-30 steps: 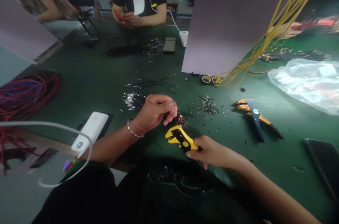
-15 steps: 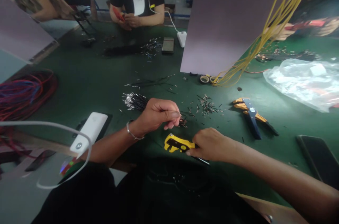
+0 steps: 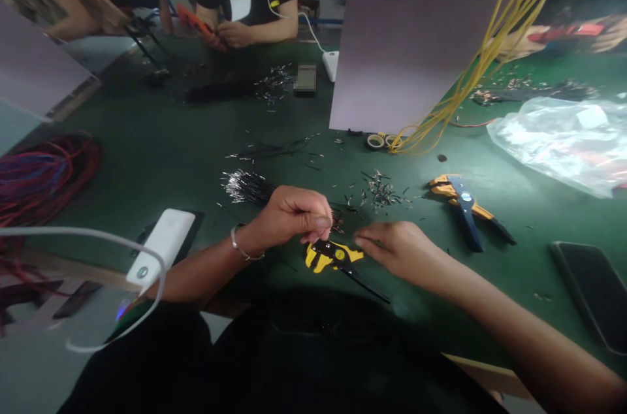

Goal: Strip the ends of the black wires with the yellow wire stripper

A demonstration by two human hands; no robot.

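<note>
My left hand (image 3: 300, 217), with a bracelet at the wrist, is closed, thumb pressed to the fingers. What it pinches is hidden. Under and behind it lies a bundle of black wires (image 3: 247, 187) with silvery ends at the left; copper-coloured ends (image 3: 337, 221) show by the fingertips. A yellow and black wire stripper (image 3: 337, 256) lies on the table just below my left fingers. My right hand (image 3: 394, 245) is beside its yellow handle, fingers stretched out and nothing seen in them.
Small wire scraps (image 3: 382, 191) lie scattered behind my hands. An orange and blue wire stripper (image 3: 463, 205), a phone (image 3: 590, 293) and a plastic bag (image 3: 558, 143) are at right. A white power bank (image 3: 161, 245) and red wire coils (image 3: 46, 172) are left. Co-workers sit opposite.
My right hand has let go of the yellow wire stripper and moved slightly up and right. The stripper's black handle now shows. My left hand stays closed, almost in place.
</note>
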